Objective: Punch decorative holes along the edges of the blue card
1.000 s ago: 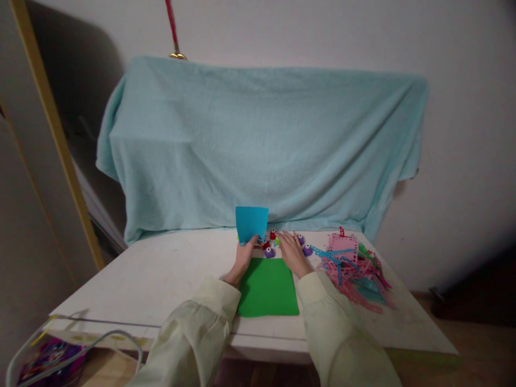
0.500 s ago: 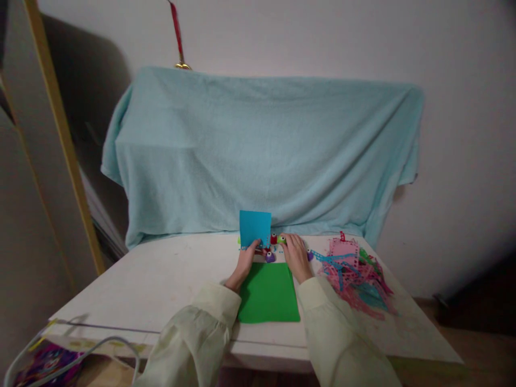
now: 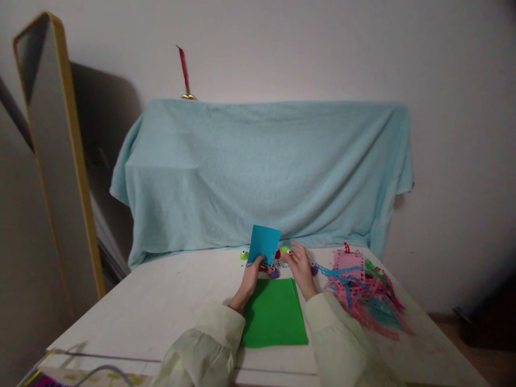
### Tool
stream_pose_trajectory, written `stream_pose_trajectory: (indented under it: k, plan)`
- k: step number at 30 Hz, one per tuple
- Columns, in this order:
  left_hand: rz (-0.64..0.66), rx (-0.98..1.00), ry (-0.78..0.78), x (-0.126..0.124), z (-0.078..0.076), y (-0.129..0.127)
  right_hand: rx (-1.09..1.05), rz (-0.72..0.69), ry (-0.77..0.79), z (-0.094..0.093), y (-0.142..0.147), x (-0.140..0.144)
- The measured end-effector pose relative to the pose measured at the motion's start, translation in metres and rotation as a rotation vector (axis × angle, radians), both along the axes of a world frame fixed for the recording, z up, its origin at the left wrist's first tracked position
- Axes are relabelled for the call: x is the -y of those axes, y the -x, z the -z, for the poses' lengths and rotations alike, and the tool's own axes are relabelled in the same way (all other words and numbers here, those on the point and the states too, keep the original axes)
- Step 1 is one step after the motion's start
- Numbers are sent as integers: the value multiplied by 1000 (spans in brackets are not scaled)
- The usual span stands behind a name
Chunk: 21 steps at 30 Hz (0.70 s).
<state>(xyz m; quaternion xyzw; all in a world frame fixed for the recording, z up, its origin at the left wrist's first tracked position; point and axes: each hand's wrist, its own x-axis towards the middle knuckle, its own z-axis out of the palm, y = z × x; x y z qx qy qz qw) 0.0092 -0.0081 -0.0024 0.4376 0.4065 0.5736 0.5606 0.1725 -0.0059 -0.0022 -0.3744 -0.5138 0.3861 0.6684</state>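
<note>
My left hand [image 3: 253,277] is closed on a small blue paper sheet [image 3: 264,243], thumb across its lower part. The sheet stands tilted up, with a row of small punched holes along its lower right edge. My right hand [image 3: 301,267] has its fingertips closed on a small green craft punch [image 3: 285,250] with a white eye. A red punch [image 3: 277,254] is just left of it, partly behind the blue sheet. A purple punch [image 3: 274,273] lies below, near my left fingers. Between my forearms lies a stack of green sheets [image 3: 274,314].
Another green punch [image 3: 244,255] stands left of the blue sheet, and a purple one [image 3: 314,270] right of my right hand. Punched paper scraps [image 3: 358,290], pink, blue and green, pile up at the right of the white table [image 3: 177,301]. A light blue towel [image 3: 262,172] hangs behind.
The blue sheet has tilted to the right. My right hand has lifted slightly with the green punch at its fingertips. The whole view has shifted, so the table appears lower.
</note>
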Motion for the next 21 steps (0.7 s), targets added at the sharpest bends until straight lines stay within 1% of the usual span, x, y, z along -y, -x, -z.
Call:
stream_pose_trajectory:
  k: [3, 7, 9, 11, 14, 15, 16, 18, 20, 21]
  plan:
    - [-16, -72, -63, 1, 1, 0, -118, -225, 123, -7, 3, 4]
    - [-6, -161, -101, 1, 3, -1, -175, -385, 208, -19, 3, 14]
    - [-11, -213, -88, -1, 3, 0, -210, -415, 213, -21, 1, 15]
    - [-32, -275, -69, -3, 1, 3, -274, -405, 215, -22, -1, 13]
    - [-56, -339, -69, -4, -6, 9, -389, -403, 229, -22, -4, 12]
    - [-35, -350, -75, -2, -9, 10, -407, -426, 232, -22, -5, 13]
    - [13, -357, -81, 0, -13, 11, -407, -464, 234, -23, -5, 15]
    - [157, -384, -95, 7, -22, 9, -363, -557, 249, -23, -4, 19]
    - [267, -457, -100, 21, -36, 4, -314, -623, 271, -22, -3, 22]
    - [273, -516, -93, 30, -47, 0, -309, -623, 280, -20, -3, 22]
